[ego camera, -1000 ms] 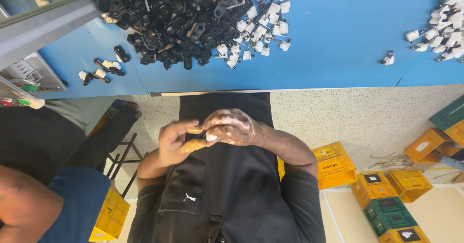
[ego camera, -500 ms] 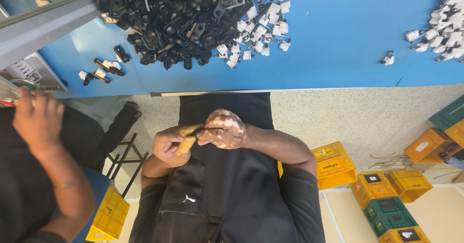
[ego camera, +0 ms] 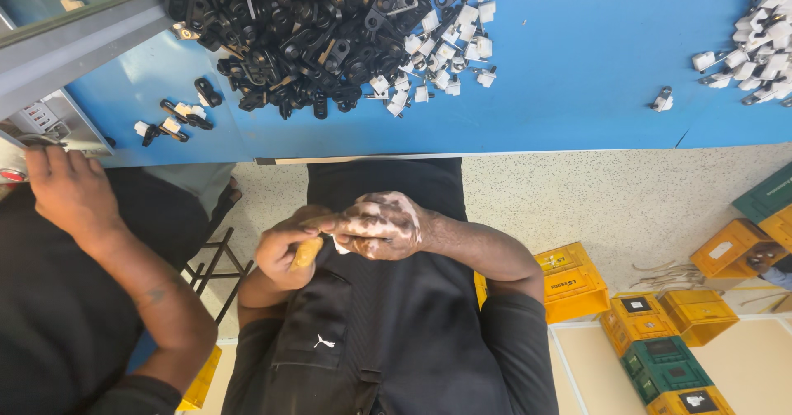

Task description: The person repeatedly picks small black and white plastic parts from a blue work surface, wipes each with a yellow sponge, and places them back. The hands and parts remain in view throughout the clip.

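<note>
My left hand [ego camera: 282, 254] is curled around a small tan, oblong piece [ego camera: 305, 253] and holds it in front of my black shirt, just below the table edge. My right hand [ego camera: 381, 227] is closed over the top end of the same piece, fingers pressed against my left hand. A bit of white shows under its fingertips; what it is I cannot tell. Both hands are well short of the pile of black plastic parts [ego camera: 297, 27] on the blue table [ego camera: 577, 77].
Small white parts [ego camera: 441, 60] lie beside the black pile, with more white parts [ego camera: 755, 52] at the far right. A co-worker's hand [ego camera: 70, 188] rests at a grey device [ego camera: 45, 122] on the left. Yellow and green crates [ego camera: 660, 332] stand on the floor to the right.
The co-worker's arm came into view on the left, and that hand has moved up to the grey device. My hands have sunk slightly toward my chest, still joined on the tan piece.
</note>
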